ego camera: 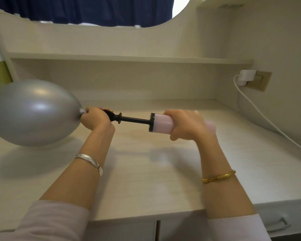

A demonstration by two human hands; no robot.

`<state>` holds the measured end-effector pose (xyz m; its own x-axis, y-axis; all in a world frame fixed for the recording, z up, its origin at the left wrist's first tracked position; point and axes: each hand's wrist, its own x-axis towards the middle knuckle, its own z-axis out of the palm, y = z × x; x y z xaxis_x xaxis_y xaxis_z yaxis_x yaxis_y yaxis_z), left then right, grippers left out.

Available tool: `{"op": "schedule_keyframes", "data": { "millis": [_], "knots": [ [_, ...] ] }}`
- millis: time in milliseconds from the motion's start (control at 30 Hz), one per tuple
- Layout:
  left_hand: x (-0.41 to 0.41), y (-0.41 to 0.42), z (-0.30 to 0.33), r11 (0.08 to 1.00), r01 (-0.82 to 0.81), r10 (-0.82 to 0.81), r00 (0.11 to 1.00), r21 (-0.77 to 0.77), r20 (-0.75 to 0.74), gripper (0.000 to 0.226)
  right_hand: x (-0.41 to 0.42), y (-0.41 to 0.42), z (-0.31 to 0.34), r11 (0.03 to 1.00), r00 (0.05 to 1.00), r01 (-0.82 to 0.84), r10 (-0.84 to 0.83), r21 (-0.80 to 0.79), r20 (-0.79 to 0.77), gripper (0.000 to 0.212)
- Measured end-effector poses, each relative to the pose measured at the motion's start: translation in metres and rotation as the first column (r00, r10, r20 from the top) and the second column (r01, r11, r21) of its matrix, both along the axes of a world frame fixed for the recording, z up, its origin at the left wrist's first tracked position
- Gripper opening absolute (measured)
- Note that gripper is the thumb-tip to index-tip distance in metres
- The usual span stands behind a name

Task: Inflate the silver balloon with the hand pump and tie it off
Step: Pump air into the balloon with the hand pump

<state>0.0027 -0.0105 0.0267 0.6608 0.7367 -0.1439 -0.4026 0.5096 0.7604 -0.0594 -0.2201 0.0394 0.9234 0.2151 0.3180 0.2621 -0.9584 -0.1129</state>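
- Silver latex is already swollen into a large oval: the silver balloon [33, 113] is held out to the left above the counter [163, 171], its neck gathered at the nozzle end of the hand pump [161, 122].
- The left hand [96, 117] is curled tightly round the balloon's neck and the black nozzle, pinching the two together; the seal itself is hidden under the fingers.
- The right hand [186, 125] is wrapped round the pink barrel, with the black rod drawn well out between the hands.
- Pumping is judged to be the step in hand, and probably a late part of it, given the balloon's size.
- For the stroke to be done well, the barrel should be driven straight along the rod's line, so that the nozzle is not levered out of the neck.
- The pinch at the neck should be kept firm throughout; if it is loosened, air is likely to be lost.
- The neck should be kept pinched when it is slid off the nozzle, with enough slack left for a knot.
- Counted: one balloon, one pump, two hands, one silver bangle [90, 161] on the left wrist, one gold bangle [218, 176] on the right, one white plug [246, 76] with one cable at the wall socket.
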Motion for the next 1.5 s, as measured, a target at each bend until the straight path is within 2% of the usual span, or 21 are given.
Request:
{"op": "schedule_keyframes", "data": {
  "millis": [167, 267, 400, 567, 800, 967, 1133, 1267, 1500],
  "knots": [
    [0.003, 0.007, -0.003, 0.999, -0.004, 0.003, 0.999, -0.034, -0.032, 0.024, -0.002, -0.01, -0.001, 0.999, 0.999, 0.04, -0.04, 0.011, -0.003, 0.045],
    [0.0, -0.002, -0.003, 0.998, 0.006, -0.007, 1.0, -0.056, -0.024, 0.027, 0.0, 0.001, -0.001, 0.999, 0.999, 0.046, -0.045, -0.021, 0.03, 0.043],
    [-0.006, -0.021, -0.005, 0.999, 0.03, -0.03, 1.0, -0.024, 0.009, 0.032, 0.003, 0.025, -0.003, 0.998, 0.998, -0.001, 0.004, -0.056, 0.06, 0.041],
    [-0.007, -0.016, -0.008, 0.999, 0.044, -0.044, 0.999, -0.011, 0.029, 0.028, 0.003, 0.026, -0.009, 0.998, 0.998, -0.062, 0.062, -0.009, 0.008, 0.046],
    [-0.005, 0.005, -0.004, 1.0, 0.003, -0.004, 1.0, -0.011, -0.015, 0.034, -0.002, -0.022, 0.0, 0.998, 0.997, 0.05, -0.048, 0.024, -0.063, 0.048],
    [-0.006, 0.0, 0.001, 0.997, -0.005, 0.004, 1.0, -0.077, -0.013, 0.034, 0.0, -0.017, 0.004, 0.995, 0.996, 0.094, -0.094, -0.027, 0.005, 0.043],
    [-0.01, -0.026, 0.004, 1.0, 0.017, -0.017, 1.0, -0.006, 0.014, 0.035, 0.003, 0.017, 0.004, 0.999, 0.999, 0.026, -0.025, -0.033, 0.025, 0.04],
    [-0.012, -0.031, -0.002, 0.999, 0.038, -0.038, 0.999, -0.014, 0.021, 0.036, 0.005, 0.033, -0.002, 0.999, 0.999, -0.029, 0.03, -0.036, 0.034, 0.04],
    [-0.007, 0.002, -0.003, 0.999, -0.008, 0.008, 1.0, -0.035, 0.004, 0.032, 0.002, -0.001, 0.0, 1.0, 1.0, 0.014, -0.014, -0.002, -0.023, 0.046]
  ]
}}
